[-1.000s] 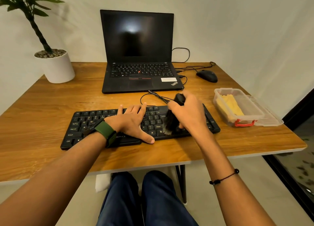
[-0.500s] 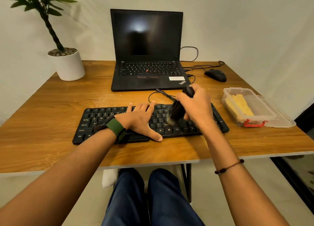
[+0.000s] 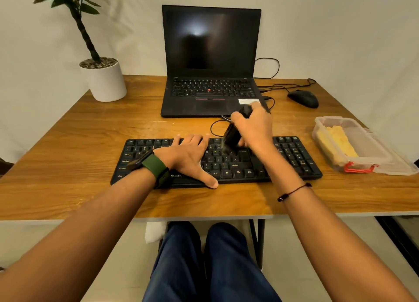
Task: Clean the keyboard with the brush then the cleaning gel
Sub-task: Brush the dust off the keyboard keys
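A black keyboard (image 3: 292, 156) lies across the front of the wooden desk (image 3: 90, 143). My left hand (image 3: 188, 156) rests flat on its middle keys, fingers straight, thumb out toward the front edge. My right hand (image 3: 254, 127) grips a black brush (image 3: 231, 136) by its handle, bristles down on the upper key rows right of centre. The yellow cleaning gel (image 3: 335, 145) sits in a clear plastic box (image 3: 353, 165) with a red clasp at the desk's right side.
A black laptop (image 3: 210, 63) stands open behind the keyboard, its cable looping between them. A black mouse (image 3: 303, 98) lies at the back right. A potted plant (image 3: 103, 79) stands at the back left. The box lid lies under the box.
My right hand has carried the brush from the keyboard's lower rows up to its top rows. My left hand has stayed on the keys. The camera has shifted its view slightly.
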